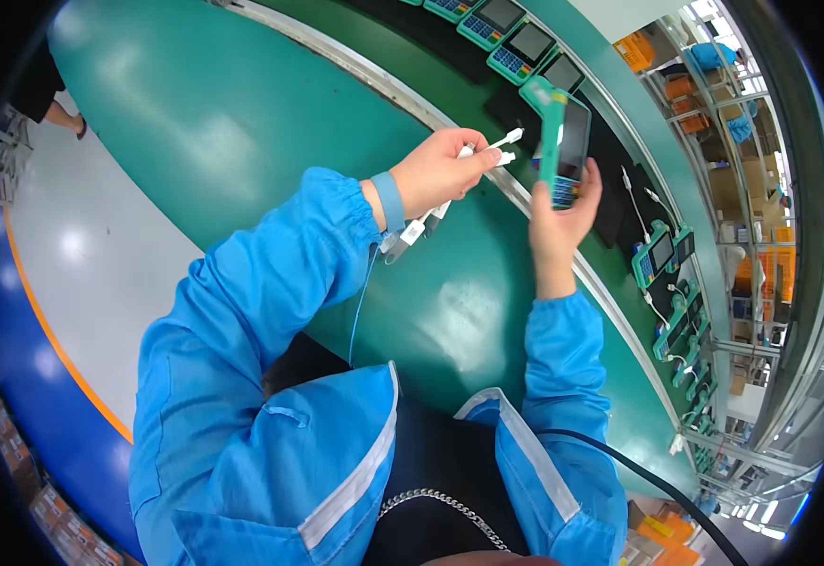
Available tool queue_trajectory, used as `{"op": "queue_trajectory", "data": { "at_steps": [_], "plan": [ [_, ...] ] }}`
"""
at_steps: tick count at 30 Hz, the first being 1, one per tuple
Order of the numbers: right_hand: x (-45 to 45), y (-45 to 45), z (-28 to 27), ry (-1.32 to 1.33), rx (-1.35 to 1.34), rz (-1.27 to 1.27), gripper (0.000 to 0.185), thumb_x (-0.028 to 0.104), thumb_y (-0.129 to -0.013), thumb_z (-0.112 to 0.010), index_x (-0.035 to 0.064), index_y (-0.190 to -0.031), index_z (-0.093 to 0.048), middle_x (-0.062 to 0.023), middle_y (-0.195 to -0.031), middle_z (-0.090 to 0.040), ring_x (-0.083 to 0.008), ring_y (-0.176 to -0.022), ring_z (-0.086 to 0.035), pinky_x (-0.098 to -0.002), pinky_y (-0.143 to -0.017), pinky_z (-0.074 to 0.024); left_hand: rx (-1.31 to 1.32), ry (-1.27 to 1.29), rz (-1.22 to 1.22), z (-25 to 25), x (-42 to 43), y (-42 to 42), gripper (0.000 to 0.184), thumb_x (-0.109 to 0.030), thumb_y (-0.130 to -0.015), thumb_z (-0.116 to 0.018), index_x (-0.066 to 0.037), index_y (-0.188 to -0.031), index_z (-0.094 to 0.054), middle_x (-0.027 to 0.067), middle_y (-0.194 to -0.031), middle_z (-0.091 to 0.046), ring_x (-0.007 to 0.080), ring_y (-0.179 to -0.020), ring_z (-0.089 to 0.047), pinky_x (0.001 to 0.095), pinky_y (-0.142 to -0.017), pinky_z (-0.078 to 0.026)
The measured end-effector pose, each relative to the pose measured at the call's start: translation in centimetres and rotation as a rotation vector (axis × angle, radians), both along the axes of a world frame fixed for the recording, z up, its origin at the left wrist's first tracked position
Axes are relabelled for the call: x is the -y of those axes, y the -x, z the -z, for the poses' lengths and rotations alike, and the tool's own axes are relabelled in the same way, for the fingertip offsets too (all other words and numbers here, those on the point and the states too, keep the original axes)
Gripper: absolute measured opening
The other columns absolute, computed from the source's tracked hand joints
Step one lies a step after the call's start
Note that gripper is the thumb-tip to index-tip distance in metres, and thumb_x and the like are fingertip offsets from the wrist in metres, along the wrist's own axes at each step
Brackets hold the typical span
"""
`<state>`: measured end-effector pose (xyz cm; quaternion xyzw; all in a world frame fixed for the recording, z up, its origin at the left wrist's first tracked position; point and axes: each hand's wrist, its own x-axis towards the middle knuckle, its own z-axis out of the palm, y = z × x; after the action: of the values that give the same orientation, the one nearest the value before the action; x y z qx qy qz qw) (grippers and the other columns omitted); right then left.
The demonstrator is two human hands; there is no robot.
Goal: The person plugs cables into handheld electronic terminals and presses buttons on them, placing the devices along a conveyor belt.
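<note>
My left hand [445,170] is closed on white cables [416,230], with a blue band round the wrist. Two white plugs stick out past its fingertips toward the right. My right hand [563,217] grips the lower end of a green payment terminal [552,132] with a dark screen, tilted on its side. The plugs are close to the terminal, with a small gap between them. Behind the held terminal, another terminal [563,73] is partly hidden.
A row of green terminals [528,42] lies on the dark strip beyond the table's white rail [610,302]. More terminals [655,255] with white cables are at the right. Shelves with orange bins [775,274] stand farther right. A person's foot [80,126] shows at upper left.
</note>
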<state>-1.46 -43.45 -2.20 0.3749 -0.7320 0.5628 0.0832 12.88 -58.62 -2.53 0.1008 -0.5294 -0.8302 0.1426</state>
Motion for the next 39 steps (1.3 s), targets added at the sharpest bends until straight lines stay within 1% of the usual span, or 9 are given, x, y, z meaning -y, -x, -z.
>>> {"op": "queue_trajectory", "data": {
  "at_steps": [14,22,23,28,32,35,36,37,39],
  "plan": [
    [-0.9,-1.9,2.1,-0.172,-0.339,0.003,0.080,0.024,-0.079,-0.079,-0.0022,-0.143,-0.039,-0.0254,-0.136,-0.048,-0.0376,-0.123,-0.051,-0.0429,-0.103,-0.0424,-0.061,0.718,-0.189,2.8,-0.5,2.4,0.023,-0.020,-0.081,-0.062,0.002,-0.074,-0.062,0.0157,-0.062,-0.058,0.0157,-0.057,-0.048,0.0389,-0.055,-0.044],
    [-3.1,5.2,1.8,-0.217,-0.354,-0.257,0.078,0.022,-0.087,-0.068,0.0037,-0.151,-0.027,-0.0179,-0.149,-0.041,-0.0298,-0.129,-0.049,-0.0424,-0.106,-0.0402,0.053,0.114,0.011,2.8,-0.6,4.0,0.030,-0.022,-0.097,-0.048,0.001,-0.085,-0.062,0.0072,-0.064,-0.060,0.0152,-0.053,-0.056,0.0314,-0.048,-0.043],
    [-2.9,3.3,-1.2,-0.146,-0.483,-0.108,0.076,0.007,-0.077,-0.079,-0.0046,-0.141,-0.039,-0.0222,-0.118,-0.062,-0.0314,-0.106,-0.063,-0.0413,-0.089,-0.0506,0.058,0.015,-0.020,3.3,-0.1,4.5,0.029,-0.022,-0.098,-0.045,0.000,-0.090,-0.062,0.0054,-0.064,-0.057,0.0144,-0.051,-0.054,0.0308,-0.047,-0.042],
    [-2.7,15.7,-3.1,-0.190,-0.258,0.305,0.071,0.036,-0.079,-0.081,-0.0118,-0.122,-0.051,-0.0280,-0.109,-0.065,-0.0381,-0.094,-0.066,-0.0461,-0.082,-0.0539,0.072,0.039,-0.045,1.6,2.6,4.0,0.029,-0.025,-0.101,-0.044,-0.002,-0.105,-0.061,-0.0005,-0.057,-0.044,0.0104,-0.048,-0.045,0.0278,-0.044,-0.035],
    [-0.8,36.4,0.4,-0.781,-0.316,0.581,0.072,0.063,-0.079,-0.068,0.0133,-0.130,-0.056,-0.0293,-0.105,-0.066,-0.0474,-0.085,-0.066,-0.0561,-0.075,-0.0544,-0.088,-0.163,0.052,1.4,2.8,3.2,0.031,-0.030,-0.102,-0.046,-0.003,-0.111,-0.060,-0.0026,-0.055,-0.041,0.0078,-0.047,-0.042,0.0253,-0.043,-0.034],
    [-8.9,56.9,12.8,-1.222,-0.667,0.657,0.063,0.022,-0.095,-0.056,0.0102,-0.151,-0.030,-0.0164,-0.137,-0.052,-0.0273,-0.118,-0.056,-0.0391,-0.100,-0.0455,-0.059,-0.145,0.050,2.6,3.7,3.2,0.022,-0.019,-0.098,-0.057,0.000,-0.107,-0.062,-0.0030,-0.061,-0.046,0.0070,-0.052,-0.046,0.0242,-0.046,-0.039],
    [-8.3,56.2,16.2,-1.308,-1.416,0.679,0.041,0.025,-0.102,-0.042,0.0177,-0.142,-0.046,-0.0108,-0.110,-0.066,-0.0256,-0.096,-0.065,-0.0436,-0.078,-0.0536,-0.078,-0.133,-0.009,2.6,4.0,3.1,0.016,-0.014,-0.096,-0.057,0.000,-0.103,-0.062,-0.0034,-0.066,-0.049,0.0060,-0.055,-0.046,0.0232,-0.046,-0.038],
    [-6.5,46.9,11.5,-1.352,-0.923,0.719,0.036,0.034,-0.099,-0.048,0.0164,-0.128,-0.059,-0.0101,-0.094,-0.070,-0.0271,-0.078,-0.067,-0.0452,-0.066,-0.0532,-0.008,-0.310,0.104,3.1,4.5,3.3,0.012,-0.011,-0.096,-0.056,-0.002,-0.100,-0.062,-0.0041,-0.068,-0.049,0.0052,-0.054,-0.043,0.0223,-0.046,-0.034],
    [-4.4,31.6,2.6,-0.433,-0.581,0.650,0.040,0.048,-0.088,-0.058,0.0106,-0.094,-0.071,-0.0158,-0.080,-0.070,-0.0369,-0.069,-0.066,-0.0500,-0.059,-0.0512,0.033,-0.339,0.085,2.2,4.6,3.1,0.013,-0.014,-0.098,-0.053,-0.004,-0.097,-0.061,-0.0065,-0.063,-0.040,0.0048,-0.052,-0.034,0.0225,-0.044,-0.027]
  ]
}}
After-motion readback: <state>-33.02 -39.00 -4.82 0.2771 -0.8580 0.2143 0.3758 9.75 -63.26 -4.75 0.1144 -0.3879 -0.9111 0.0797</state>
